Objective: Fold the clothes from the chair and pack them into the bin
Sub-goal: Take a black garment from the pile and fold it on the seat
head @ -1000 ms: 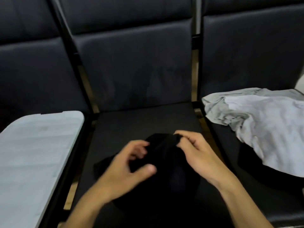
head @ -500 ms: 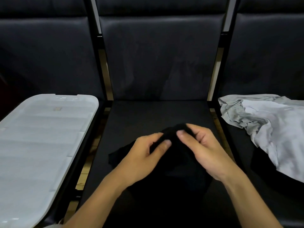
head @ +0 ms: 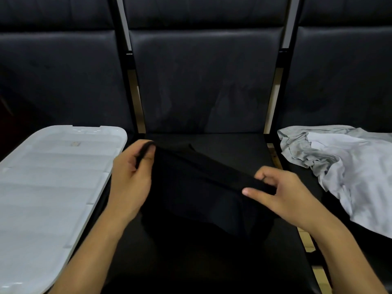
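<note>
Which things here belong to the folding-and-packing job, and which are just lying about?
Belong to the job:
black garment, stretched between left hand and right hand
grey clothes heaped on the right seat
white bin lid

Lying about:
dark chair backs

Matt black cloth garment [head: 197, 187]; smooth glossy white plastic lid [head: 53, 187] at left; crumpled grey cloth [head: 347, 170] at right; seats [head: 203, 81] upholstered w/ matt leatherette.
</note>
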